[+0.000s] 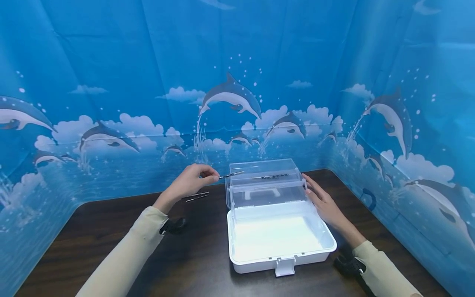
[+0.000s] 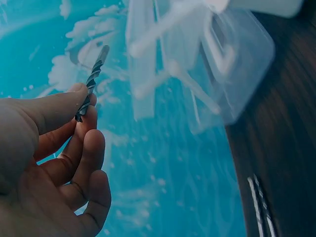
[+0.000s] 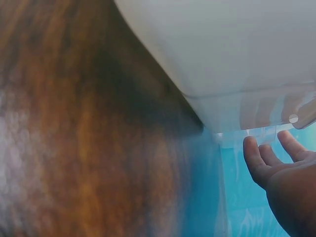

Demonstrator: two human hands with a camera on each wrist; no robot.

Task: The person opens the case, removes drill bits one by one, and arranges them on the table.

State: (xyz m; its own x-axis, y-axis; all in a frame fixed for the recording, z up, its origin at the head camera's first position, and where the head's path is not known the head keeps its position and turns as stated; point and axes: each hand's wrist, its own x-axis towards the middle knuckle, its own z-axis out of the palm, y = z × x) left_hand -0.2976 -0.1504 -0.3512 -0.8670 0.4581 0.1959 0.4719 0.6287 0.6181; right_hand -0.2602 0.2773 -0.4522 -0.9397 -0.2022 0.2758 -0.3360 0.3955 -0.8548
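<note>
A dark spiral-fluted drill bit (image 2: pixel 94 76) is pinched between the thumb and fingers of my left hand (image 1: pixel 193 179). Its shank end points right, over the left edge of the clear upper tray (image 1: pixel 239 181) of a storage box. More drill bits (image 1: pixel 274 176) lie in that tray, towards its right side. Below the tray is the box's white base (image 1: pixel 285 260), standing open. My right hand (image 1: pixel 324 204) is at the right side of the box, its extended fingers resting along the tray's edge. In the right wrist view those fingers (image 3: pixel 254 158) look fairly straight.
Two drill bits (image 1: pixel 196 198) lie on the dark wooden table (image 1: pixel 111 231), behind the left wrist. A white latch (image 1: pixel 285 267) hangs at the box's front. Blue dolphin-print sheeting (image 1: pixel 167 62) encloses the table's back and sides.
</note>
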